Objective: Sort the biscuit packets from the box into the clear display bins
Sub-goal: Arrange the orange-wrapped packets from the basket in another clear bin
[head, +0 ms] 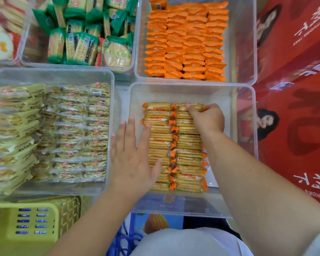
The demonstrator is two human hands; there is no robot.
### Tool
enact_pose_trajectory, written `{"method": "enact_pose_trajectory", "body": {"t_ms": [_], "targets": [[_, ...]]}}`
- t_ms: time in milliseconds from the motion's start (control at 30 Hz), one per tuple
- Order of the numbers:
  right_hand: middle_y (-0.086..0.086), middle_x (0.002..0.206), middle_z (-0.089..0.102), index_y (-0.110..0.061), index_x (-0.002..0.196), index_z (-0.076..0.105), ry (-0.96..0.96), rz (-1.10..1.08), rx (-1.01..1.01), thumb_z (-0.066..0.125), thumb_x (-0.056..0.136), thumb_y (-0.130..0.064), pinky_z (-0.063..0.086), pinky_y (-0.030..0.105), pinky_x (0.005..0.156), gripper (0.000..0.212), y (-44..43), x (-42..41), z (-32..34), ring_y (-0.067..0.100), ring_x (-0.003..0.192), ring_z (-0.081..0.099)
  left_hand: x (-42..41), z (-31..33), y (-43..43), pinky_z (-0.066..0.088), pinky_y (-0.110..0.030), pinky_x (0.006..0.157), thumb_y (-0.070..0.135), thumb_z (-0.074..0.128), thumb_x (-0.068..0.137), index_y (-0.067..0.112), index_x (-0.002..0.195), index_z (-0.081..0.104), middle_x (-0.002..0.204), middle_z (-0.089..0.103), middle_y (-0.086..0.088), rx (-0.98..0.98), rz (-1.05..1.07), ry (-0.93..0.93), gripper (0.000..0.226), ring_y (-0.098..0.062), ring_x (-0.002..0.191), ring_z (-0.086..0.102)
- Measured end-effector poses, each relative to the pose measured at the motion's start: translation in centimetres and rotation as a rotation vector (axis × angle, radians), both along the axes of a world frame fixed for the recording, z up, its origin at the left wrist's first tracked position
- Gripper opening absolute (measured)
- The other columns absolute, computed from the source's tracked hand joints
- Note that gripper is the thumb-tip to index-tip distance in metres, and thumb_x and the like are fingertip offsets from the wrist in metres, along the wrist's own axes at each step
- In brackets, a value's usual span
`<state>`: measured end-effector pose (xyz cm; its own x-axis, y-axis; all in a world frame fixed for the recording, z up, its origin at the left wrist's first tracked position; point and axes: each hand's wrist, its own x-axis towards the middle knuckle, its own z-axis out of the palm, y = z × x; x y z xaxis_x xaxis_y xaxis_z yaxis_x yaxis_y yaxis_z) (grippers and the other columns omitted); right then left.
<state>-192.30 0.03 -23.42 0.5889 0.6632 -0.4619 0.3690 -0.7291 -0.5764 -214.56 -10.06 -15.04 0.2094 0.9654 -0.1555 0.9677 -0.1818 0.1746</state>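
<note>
Head view: biscuit packet [193, 107], likely light, brittle and slick, is pinched edgewise by right hand [206, 118]; left hand [133, 156] lies flat, fingers straight.

The red carton [294, 126] reads "TREE" and, cut off, "WTHORN".

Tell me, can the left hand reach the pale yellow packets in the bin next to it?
Probably yes: the left hand rests open against the biscuit rows, and that bin beside it has no lid.
</note>
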Motion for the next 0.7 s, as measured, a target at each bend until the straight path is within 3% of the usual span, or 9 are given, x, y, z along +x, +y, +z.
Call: {"method": "enact_pose_trajectory", "body": {"t_ms": [67, 133, 233, 333, 533, 700], "targets": [[-0.004, 0.105, 0.063, -0.023, 0.111, 0.058, -0.076, 0.093, 0.041, 0.064, 0.078, -0.073, 0.047, 0.035, 0.075, 0.06, -1.0, 0.0, 0.5, 0.024, 0.099, 0.063, -0.4, -0.4, -1.1, 0.021, -0.061, 0.123, 0.053, 0.07, 0.086, 0.01, 0.161, 0.027, 0.169, 0.009, -0.028, -0.032, -0.005, 0.005, 0.097, -0.045, 0.156, 0.011], [-0.001, 0.127, 0.058, -0.021, 0.133, 0.053, -0.106, 0.156, 0.145, 0.061, 0.086, -0.067, 0.046, 0.034, 0.09, 0.066, -2.7, 0.0, 0.9, 0.021, 0.118, 0.057, -0.7, -0.7, -1.8, 0.025, -0.059, 0.123, 0.054, 0.069, 0.086, 0.008, 0.162, 0.022, 0.169, 0.004, -0.03, -0.035, 0.003, 0.0, 0.101, -0.046, 0.156, 0.013], [0.001, 0.158, 0.037, -0.019, 0.158, 0.027, 0.009, 0.232, 0.205, 0.061, 0.096, -0.05, 0.034, 0.027, 0.107, 0.077, -5.7, -0.2, 1.2, 0.01, 0.139, 0.039, -1.1, -1.0, -2.7, 0.025, -0.055, 0.122, 0.052, 0.071, 0.085, 0.003, 0.161, 0.022, 0.168, 0.001, -0.031, -0.032, 0.02, -0.016, 0.103, -0.046, 0.155, 0.017], [0.002, 0.17, 0.015, -0.015, 0.163, 0.0, 0.139, 0.355, 0.126, 0.058, 0.101, -0.037, 0.021, 0.038, 0.124, 0.087, -6.9, -1.3, 0.8, 0.018, 0.154, 0.019, -1.2, -1.1, -3.1, 0.025, -0.054, 0.121, 0.047, 0.076, 0.084, 0.002, 0.16, 0.023, 0.169, 0.001, -0.029, -0.033, 0.031, -0.057, 0.104, -0.045, 0.155, 0.017], [-0.002, 0.17, 0.014, -0.021, 0.163, 0.0, 0.226, 0.416, 0.118, 0.061, 0.099, -0.037, 0.021, 0.045, 0.125, 0.09, -6.5, -1.6, 1.5, 0.017, 0.155, 0.017, -1.2, -1.1, -2.9, 0.016, -0.048, 0.123, 0.048, 0.071, 0.088, 0.004, 0.161, 0.021, 0.17, -0.003, -0.026, -0.051, 0.032, -0.044, 0.1, -0.039, 0.157, 0.009], [-0.001, 0.17, 0.01, -0.024, 0.162, -0.003, 0.269, 0.189, -0.03, 0.061, 0.095, -0.054, 0.025, 0.05, 0.123, 0.097, -9.8, -0.5, 3.3, 0.023, 0.155, 0.016, -1.3, -1.1, -3.0, 0.014, -0.048, 0.126, 0.049, 0.066, 0.091, 0.004, 0.162, 0.019, 0.17, -0.009, -0.024, -0.061, 0.035, -0.049, 0.097, -0.036, 0.158, 0.003]]}}
